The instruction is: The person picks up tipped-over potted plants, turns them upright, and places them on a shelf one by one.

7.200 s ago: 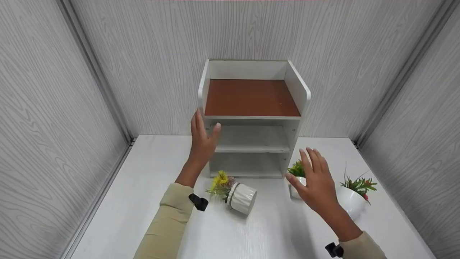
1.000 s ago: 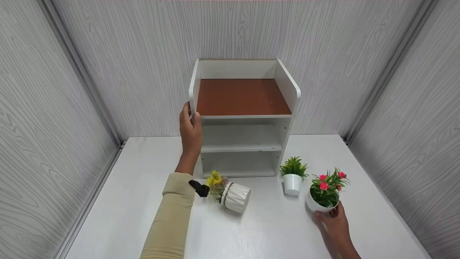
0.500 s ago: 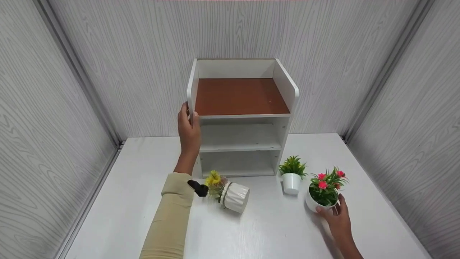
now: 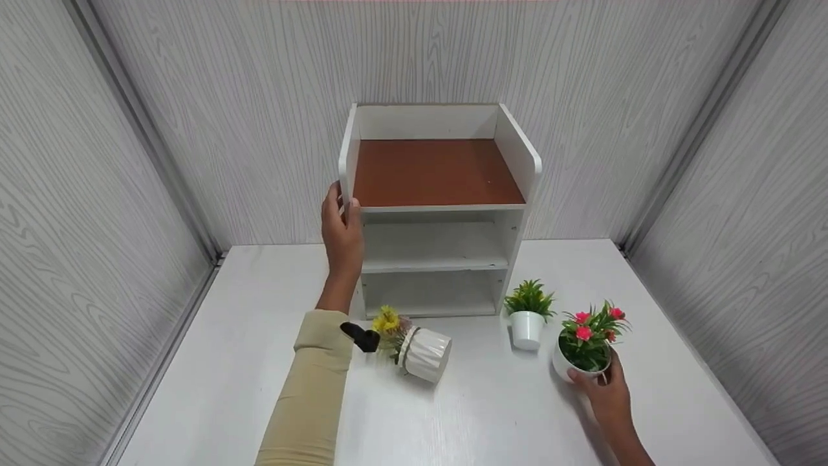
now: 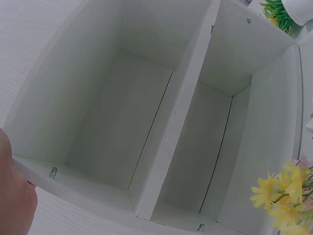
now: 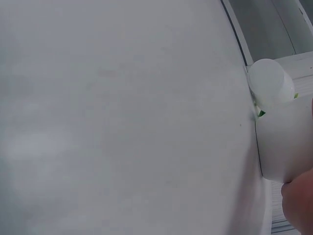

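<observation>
My left hand (image 4: 343, 243) grips the front edge of the left side panel of a white shelf unit (image 4: 440, 171) with a brown top, thumb on the inner side. In the left wrist view, part of that hand (image 5: 17, 191) shows at the edge of the shelf's compartments (image 5: 168, 147). With my right hand (image 4: 607, 398) I hold a white potted plant with pink flowers (image 4: 587, 346) from its near right side. It is upright; whether its base touches the table I cannot tell. The right wrist view shows its pot (image 6: 283, 142) beside my thumb (image 6: 299, 203).
A white pot with yellow flowers (image 4: 425, 354) lies on its side before the shelf. A small white pot with a green plant (image 4: 527, 329) stands by the shelf's right front corner. Grey wood-patterned walls (image 4: 731, 213) enclose the white table (image 4: 479, 414).
Compared with 7.2 s ago, my left hand has taken hold of the shelf panel. My right hand has taken the pink-flowered plant, which was tipped and is now upright. Over the last second almost nothing moves.
</observation>
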Action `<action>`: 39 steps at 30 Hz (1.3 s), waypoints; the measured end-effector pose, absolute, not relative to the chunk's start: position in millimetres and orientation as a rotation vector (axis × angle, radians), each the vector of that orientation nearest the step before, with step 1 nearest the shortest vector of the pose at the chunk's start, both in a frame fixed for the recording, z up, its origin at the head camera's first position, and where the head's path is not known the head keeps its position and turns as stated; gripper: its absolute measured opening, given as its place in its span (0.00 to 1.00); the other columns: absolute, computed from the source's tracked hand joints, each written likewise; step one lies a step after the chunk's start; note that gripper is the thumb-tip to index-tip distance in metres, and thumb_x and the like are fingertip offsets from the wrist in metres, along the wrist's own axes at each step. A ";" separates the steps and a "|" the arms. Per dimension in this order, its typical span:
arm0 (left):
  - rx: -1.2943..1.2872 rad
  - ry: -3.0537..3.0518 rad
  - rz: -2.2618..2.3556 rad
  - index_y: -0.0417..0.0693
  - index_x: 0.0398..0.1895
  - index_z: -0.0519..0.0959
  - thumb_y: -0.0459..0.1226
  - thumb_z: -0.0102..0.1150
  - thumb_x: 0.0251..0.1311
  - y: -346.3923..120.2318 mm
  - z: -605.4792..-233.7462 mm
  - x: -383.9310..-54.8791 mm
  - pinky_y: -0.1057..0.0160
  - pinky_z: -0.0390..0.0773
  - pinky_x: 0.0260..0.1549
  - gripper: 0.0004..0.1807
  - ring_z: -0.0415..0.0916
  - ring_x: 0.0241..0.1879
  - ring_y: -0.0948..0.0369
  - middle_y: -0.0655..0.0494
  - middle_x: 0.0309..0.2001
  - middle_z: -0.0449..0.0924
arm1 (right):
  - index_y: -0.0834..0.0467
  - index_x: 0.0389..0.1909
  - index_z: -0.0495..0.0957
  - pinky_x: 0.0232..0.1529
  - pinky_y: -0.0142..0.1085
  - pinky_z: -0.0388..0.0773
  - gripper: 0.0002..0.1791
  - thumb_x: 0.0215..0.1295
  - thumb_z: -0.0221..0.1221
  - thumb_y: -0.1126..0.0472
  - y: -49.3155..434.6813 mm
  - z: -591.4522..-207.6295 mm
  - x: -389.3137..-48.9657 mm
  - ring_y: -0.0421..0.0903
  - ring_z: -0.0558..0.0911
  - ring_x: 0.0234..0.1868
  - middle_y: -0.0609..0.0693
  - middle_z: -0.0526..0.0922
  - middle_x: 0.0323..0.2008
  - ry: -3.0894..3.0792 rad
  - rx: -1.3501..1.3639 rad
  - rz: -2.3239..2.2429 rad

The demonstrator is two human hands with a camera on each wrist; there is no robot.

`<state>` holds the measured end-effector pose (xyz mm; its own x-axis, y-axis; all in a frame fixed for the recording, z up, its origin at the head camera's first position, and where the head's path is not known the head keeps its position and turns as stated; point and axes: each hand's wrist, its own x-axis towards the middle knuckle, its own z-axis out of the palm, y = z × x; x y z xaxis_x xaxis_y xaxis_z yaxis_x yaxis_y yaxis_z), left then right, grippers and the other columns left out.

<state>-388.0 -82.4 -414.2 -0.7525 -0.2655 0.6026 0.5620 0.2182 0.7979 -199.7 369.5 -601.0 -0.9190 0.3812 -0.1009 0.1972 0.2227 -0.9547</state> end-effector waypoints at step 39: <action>-0.201 -1.904 -1.585 0.52 0.78 0.59 0.48 0.46 0.78 -85.5 -407.3 -387.0 0.56 0.74 0.65 0.30 0.67 0.70 0.57 0.51 0.70 0.67 | 0.37 0.79 0.51 0.64 0.32 0.73 0.50 0.62 0.71 0.51 330.2 -488.1 -194.8 0.46 0.61 0.76 0.45 0.61 0.75 -2.194 -0.312 1.676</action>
<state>-387.0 -85.5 -407.3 -0.7805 -0.2782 0.5598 0.5001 0.2595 0.8262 -194.8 330.2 -488.1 -0.9102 0.3862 0.1495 -0.0428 0.2715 -0.9615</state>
